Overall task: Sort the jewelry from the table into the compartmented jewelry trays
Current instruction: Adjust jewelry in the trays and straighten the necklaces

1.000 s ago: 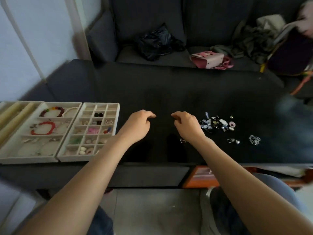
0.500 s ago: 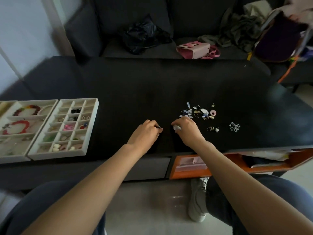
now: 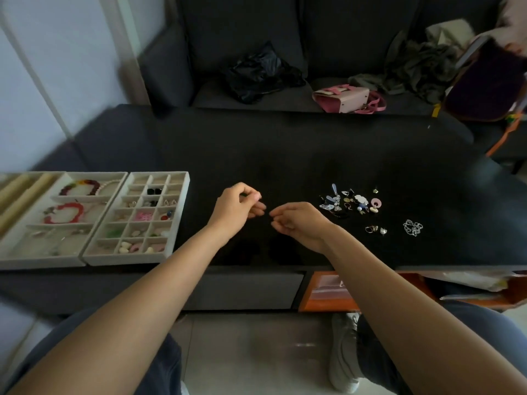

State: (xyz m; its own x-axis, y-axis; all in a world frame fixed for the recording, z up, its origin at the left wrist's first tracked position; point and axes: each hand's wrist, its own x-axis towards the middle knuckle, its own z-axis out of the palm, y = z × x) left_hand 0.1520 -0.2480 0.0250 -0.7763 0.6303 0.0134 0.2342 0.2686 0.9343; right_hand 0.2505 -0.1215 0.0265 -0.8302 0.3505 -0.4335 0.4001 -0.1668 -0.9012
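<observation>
Two hands meet above the tabletop [image 3: 285,155], left hand [image 3: 236,208] and right hand [image 3: 299,223] each in a curled pinching grip, contents too small to tell, likely readying a piece for the compartment tray [image 3: 182,212].

Home living room, I'm sitting at a low black table [image 3: 285,155]. Dark grey sofa [image 3: 328,38] runs across the top of the frame, cluttered: black bag [image 3: 259,74] upper centre, pink handbag [image 3: 345,98] right of it, heap of olive clothes [image 3: 419,67] upper right. White wall at upper left. Tiled floor at the bottom, my sneaker [image 3: 343,354] on it. Beige jewelry trays [image 3: 94,256] at left on the table, loose jewelry pile [image 3: 350,202] at right: domestic, not a shop.
</observation>
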